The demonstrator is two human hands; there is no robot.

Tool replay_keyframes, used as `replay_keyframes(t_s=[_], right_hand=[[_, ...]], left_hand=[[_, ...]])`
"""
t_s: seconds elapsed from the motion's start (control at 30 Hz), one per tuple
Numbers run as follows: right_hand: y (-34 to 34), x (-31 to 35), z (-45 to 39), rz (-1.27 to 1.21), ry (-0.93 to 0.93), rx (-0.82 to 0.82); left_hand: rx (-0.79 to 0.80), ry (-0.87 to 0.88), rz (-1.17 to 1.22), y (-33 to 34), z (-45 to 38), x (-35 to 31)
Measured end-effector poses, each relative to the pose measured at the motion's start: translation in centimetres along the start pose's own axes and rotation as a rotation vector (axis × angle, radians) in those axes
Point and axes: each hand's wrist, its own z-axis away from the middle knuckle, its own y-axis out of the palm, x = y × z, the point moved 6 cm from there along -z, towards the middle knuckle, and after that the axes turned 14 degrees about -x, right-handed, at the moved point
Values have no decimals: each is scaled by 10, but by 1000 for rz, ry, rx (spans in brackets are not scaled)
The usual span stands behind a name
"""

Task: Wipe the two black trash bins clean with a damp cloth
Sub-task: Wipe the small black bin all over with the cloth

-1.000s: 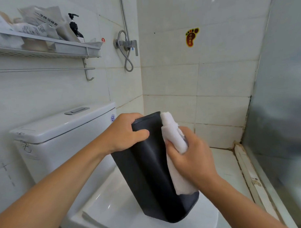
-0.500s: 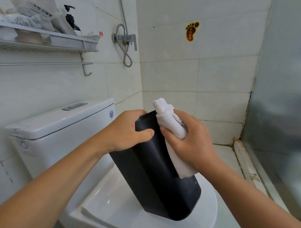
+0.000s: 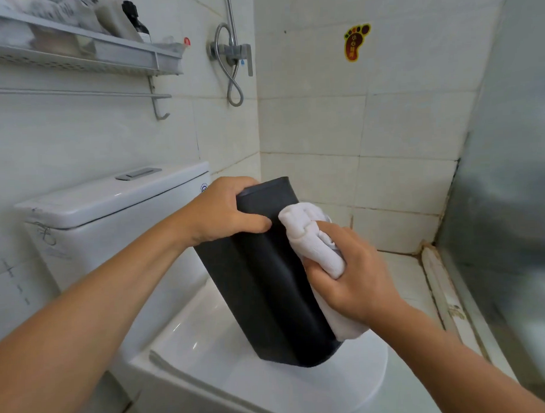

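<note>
White-tiled bathroom walls [image 3: 324,127] surround a toilet [image 3: 208,357]. On its closed lid the black bin [image 3: 262,293] stands tilted. Left hand [image 3: 222,214] grips the bin's upper end. Right hand [image 3: 357,277] clutches a white cloth [image 3: 309,239] against the bin's side.

A yellow footprint sticker [image 3: 356,42] is showing on the wall tile, its characters too small to read; a round blue logo [image 3: 204,187] is marking the toilet tank [image 3: 110,212], unreadable.
</note>
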Motion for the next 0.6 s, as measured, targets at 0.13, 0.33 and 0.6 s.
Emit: replay_keyframes(t_s=[0.13,0.33,0.6], right_hand=[[-3,-19,20,-3,71,64],[-4,-25,26,17,94,62],[14,15,-19,-19,-11,-22]], left_hand=[[-43,-48,27,-7,-5,14],[-54,-67,35,-11,-5,24],[-47,-1,20,-11,2,17]])
